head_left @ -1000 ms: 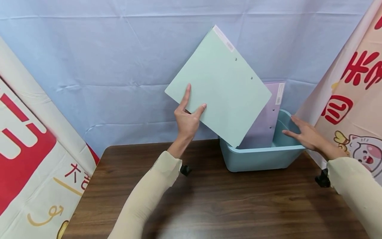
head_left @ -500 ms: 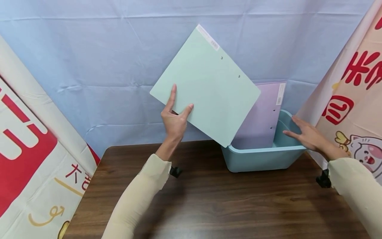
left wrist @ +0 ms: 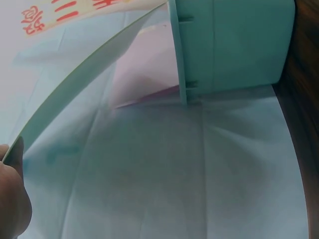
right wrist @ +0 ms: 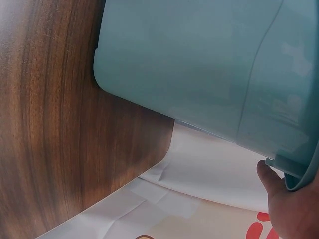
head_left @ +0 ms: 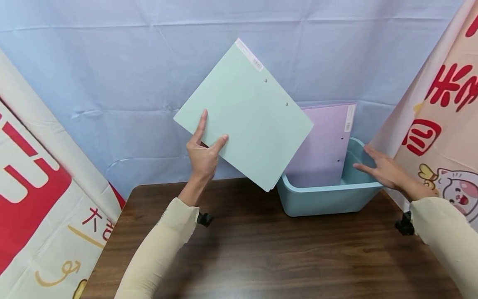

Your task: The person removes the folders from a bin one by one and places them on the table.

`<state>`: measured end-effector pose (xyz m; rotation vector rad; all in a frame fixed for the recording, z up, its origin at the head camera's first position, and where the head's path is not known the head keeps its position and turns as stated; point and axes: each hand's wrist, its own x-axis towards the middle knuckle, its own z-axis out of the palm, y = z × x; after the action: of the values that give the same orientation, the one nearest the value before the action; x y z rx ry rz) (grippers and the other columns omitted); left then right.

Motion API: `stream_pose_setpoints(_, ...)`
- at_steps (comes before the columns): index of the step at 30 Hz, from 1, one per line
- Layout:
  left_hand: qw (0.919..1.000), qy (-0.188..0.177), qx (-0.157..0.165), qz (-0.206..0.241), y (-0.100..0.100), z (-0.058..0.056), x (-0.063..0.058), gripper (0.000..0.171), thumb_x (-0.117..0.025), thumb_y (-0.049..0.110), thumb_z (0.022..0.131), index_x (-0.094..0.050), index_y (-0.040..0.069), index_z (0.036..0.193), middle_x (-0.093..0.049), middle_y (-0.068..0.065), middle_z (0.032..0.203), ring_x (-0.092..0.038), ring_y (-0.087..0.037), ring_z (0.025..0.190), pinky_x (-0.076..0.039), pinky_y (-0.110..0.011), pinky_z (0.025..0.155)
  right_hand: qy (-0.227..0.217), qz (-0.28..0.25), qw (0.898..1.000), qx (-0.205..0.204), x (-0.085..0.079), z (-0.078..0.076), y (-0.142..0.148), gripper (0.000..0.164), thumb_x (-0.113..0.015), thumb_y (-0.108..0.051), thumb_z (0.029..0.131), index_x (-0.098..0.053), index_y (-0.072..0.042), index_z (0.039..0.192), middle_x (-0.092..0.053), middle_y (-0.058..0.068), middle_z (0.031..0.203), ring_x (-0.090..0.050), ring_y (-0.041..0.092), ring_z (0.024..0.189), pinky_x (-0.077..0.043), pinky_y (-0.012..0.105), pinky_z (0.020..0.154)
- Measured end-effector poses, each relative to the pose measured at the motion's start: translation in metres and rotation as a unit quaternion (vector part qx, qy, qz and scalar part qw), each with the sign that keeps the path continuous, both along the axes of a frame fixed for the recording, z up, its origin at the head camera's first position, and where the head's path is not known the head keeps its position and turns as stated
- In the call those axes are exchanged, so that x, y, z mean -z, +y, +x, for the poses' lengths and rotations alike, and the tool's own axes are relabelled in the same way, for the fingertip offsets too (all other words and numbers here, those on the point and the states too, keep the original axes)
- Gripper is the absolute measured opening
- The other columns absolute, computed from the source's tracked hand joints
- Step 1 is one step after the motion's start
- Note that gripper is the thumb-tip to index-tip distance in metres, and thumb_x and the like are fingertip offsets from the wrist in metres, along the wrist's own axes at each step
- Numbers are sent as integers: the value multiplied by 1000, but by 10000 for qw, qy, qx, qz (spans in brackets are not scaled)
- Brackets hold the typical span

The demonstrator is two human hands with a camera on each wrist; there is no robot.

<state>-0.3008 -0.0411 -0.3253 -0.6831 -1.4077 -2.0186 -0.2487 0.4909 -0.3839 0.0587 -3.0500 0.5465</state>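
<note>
My left hand (head_left: 203, 160) grips a mint-green file folder (head_left: 248, 120) by its lower left edge, thumb and a finger against the near face. The folder is tilted in the air, with two rivets and a barcode label along its upper right edge. Its lowest corner is left of a blue plastic bin (head_left: 328, 202). Inside the bin a purple file folder (head_left: 321, 145) stands upright, partly behind the green one. My right hand (head_left: 388, 170) holds the bin's right rim; in the right wrist view a finger (right wrist: 269, 177) lies under the rim from outside.
The bin stands on a dark wooden table (head_left: 261, 249) at its back right. A pale blue cloth (head_left: 112, 83) hangs behind. Printed banners hang at the left (head_left: 33, 182) and right (head_left: 444, 137).
The left hand has carried the green folder leftward, its bottom corner moving from over the bin's rim to beside the bin. More of the purple folder shows. The right hand stays put.
</note>
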Motion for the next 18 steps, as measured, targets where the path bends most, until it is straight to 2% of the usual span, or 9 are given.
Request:
stream_pose_setpoints(10, 9994, -274, 208, -21, -24, 4, 1, 90, -79, -23, 79, -53, 15, 156, -53, 4, 160, -65, -20, 128, -61, -32, 94, -113, -52, 9999, 9, 0, 1, 0, 99, -52, -55, 107, 2, 2, 167, -5, 40, 168, -7, 65, 152, -15, 86, 110)
stream_pose_setpoints(18, 9974, -518, 488, -135, -43, 6, 3, 90, -77, -23, 81, -53, 18, 157, -55, -2, 158, -67, -24, 126, -63, -36, 88, 28, -98, 9999, -21, 0, 1, 1, 97, -53, -53, 107, -1, 4, 167, -7, 40, 168, -10, 64, 152, -14, 85, 111)
